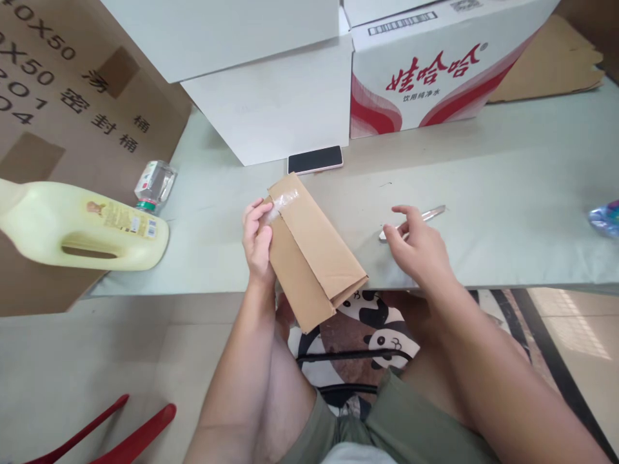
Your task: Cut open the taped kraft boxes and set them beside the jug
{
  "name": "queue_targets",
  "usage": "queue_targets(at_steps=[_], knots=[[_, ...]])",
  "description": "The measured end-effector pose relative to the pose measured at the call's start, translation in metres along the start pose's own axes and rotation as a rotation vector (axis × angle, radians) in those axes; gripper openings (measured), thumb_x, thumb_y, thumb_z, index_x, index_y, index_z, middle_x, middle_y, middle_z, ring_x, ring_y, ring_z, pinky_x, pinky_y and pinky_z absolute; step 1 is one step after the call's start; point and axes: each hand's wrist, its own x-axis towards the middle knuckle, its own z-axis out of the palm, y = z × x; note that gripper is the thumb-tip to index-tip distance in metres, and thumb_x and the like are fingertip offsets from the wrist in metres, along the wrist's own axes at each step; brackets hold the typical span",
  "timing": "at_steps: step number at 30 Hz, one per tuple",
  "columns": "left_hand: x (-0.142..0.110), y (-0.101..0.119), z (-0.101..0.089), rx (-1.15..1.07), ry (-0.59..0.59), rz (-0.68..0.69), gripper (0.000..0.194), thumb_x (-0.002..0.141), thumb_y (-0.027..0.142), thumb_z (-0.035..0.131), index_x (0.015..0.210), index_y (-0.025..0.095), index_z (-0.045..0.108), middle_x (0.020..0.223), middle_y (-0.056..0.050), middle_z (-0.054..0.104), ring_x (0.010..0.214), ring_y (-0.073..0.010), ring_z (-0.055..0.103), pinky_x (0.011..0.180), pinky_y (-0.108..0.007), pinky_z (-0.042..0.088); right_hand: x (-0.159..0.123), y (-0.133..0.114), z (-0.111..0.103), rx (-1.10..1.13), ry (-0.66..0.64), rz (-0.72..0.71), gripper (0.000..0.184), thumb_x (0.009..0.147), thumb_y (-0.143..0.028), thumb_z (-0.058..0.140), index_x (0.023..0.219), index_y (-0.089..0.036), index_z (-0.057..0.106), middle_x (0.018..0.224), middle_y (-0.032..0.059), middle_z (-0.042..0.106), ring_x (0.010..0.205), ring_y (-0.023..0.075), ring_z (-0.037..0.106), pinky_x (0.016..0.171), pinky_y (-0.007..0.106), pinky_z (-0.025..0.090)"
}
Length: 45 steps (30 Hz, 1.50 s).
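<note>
My left hand (258, 238) grips a small flat brown cardboard box (322, 238) by its far left end, thumb on top. Clear tape (285, 201) crosses the seam near that end, while the near end sticks out past the table edge and shows a gap between its flaps. My right hand (416, 245) is over a slim utility knife (434, 212), with thumb and index finger apart. The knife lies at a slant on the table, its middle hidden by the fingers; I see no grip closed around it.
A phone (315, 159) lies in front of white boxes (280, 103) and a red-and-white carton (425, 77). At left are a pale yellow jug (97, 225), a clear bottle (157, 183) and a large brown carton (58, 129). A plastic item (605, 218) sits far right on the cloth-covered table (522, 193).
</note>
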Motion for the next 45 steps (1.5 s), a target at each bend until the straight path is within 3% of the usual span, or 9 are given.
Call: queue_targets(at_steps=[4,8,13,19,22,28,32,38,45], knots=[[-0.002,-0.001,-0.003,-0.007,-0.005,-0.004,0.038,0.082,0.054,0.062,0.106,0.026,0.071,0.129,-0.009,0.058,0.139,-0.0324,0.042,0.120,-0.049,0.029,0.012,0.011,-0.007,-0.394,-0.184,0.079,0.048,0.086,-0.050,0.054,0.126,-0.027,0.066,0.087,0.0109,0.072,0.067,0.0281,0.060,0.056,0.036,0.039],[-0.001,-0.003,-0.004,-0.014,-0.019,0.013,0.039,0.082,0.055,0.063,0.107,0.026,0.071,0.130,-0.009,0.058,0.138,-0.0328,0.043,0.119,-0.049,0.031,0.009,0.001,-0.011,-0.342,-0.164,0.119,0.031,0.087,-0.051,0.051,0.097,-0.026,0.066,0.087,0.0084,0.072,0.072,0.0279,0.062,0.060,0.036,0.037],[-0.003,-0.003,0.000,-0.005,0.000,0.011,0.043,0.082,0.059,0.063,0.107,0.025,0.071,0.126,-0.010,0.058,0.138,-0.0338,0.043,0.120,-0.049,0.029,0.001,-0.014,-0.008,0.034,-0.001,0.049,0.025,0.076,-0.039,0.066,0.080,-0.025,0.045,0.065,-0.0020,0.058,0.053,0.0159,0.048,0.058,0.033,0.039],[-0.016,0.009,0.024,0.166,0.007,0.129,0.048,0.095,0.062,0.046,0.111,0.023,0.069,0.124,-0.012,0.056,0.134,-0.0313,0.047,0.115,-0.048,0.036,-0.002,-0.037,-0.021,0.882,-0.073,-0.161,0.031,0.071,-0.028,0.069,0.095,-0.029,0.050,0.066,-0.0067,0.047,0.054,0.0129,0.046,0.055,0.030,0.045],[-0.022,0.009,0.033,0.274,0.012,0.208,0.051,0.096,0.062,0.042,0.114,0.022,0.067,0.122,-0.013,0.055,0.130,-0.0307,0.049,0.110,-0.048,0.040,-0.013,-0.059,-0.040,1.014,-0.064,-0.244,0.024,0.079,-0.026,0.067,0.101,-0.030,0.057,0.061,-0.0063,0.050,0.047,0.0124,0.043,0.046,0.028,0.039],[-0.027,-0.002,0.034,0.202,0.058,0.167,0.060,0.091,0.065,0.052,0.133,0.023,0.042,0.131,-0.014,0.051,0.122,-0.0277,0.055,0.104,-0.044,0.045,-0.037,-0.089,-0.042,0.581,-0.046,-0.322,0.021,0.094,-0.030,0.059,0.106,-0.022,0.074,0.059,-0.0019,0.060,0.045,0.0114,0.049,0.041,0.025,0.038],[-0.028,-0.002,0.033,0.175,0.018,0.147,0.050,0.091,0.061,0.053,0.123,0.024,0.044,0.131,-0.014,0.050,0.129,-0.0299,0.050,0.110,-0.047,0.039,-0.034,-0.093,-0.032,0.305,-0.034,-0.383,0.020,0.090,-0.026,0.059,0.099,-0.023,0.077,0.054,-0.0025,0.057,0.045,0.0110,0.049,0.042,0.024,0.036],[-0.025,0.003,0.033,0.195,-0.019,0.160,0.042,0.093,0.059,0.049,0.116,0.024,0.047,0.120,-0.011,0.050,0.131,-0.0315,0.047,0.110,-0.049,0.036,-0.034,-0.095,-0.029,0.199,-0.024,-0.445,0.026,0.091,-0.023,0.052,0.098,-0.021,0.077,0.049,-0.0045,0.050,0.040,0.0089,0.043,0.039,0.022,0.033],[-0.025,0.003,0.032,0.201,-0.025,0.147,0.042,0.092,0.060,0.049,0.114,0.024,0.047,0.121,-0.011,0.050,0.131,-0.0307,0.046,0.110,-0.048,0.035,-0.036,-0.100,-0.023,0.083,0.046,-0.554,0.032,0.091,-0.021,0.049,0.100,-0.013,0.079,0.054,-0.0005,0.062,0.038,0.0073,0.043,0.040,0.022,0.033]])
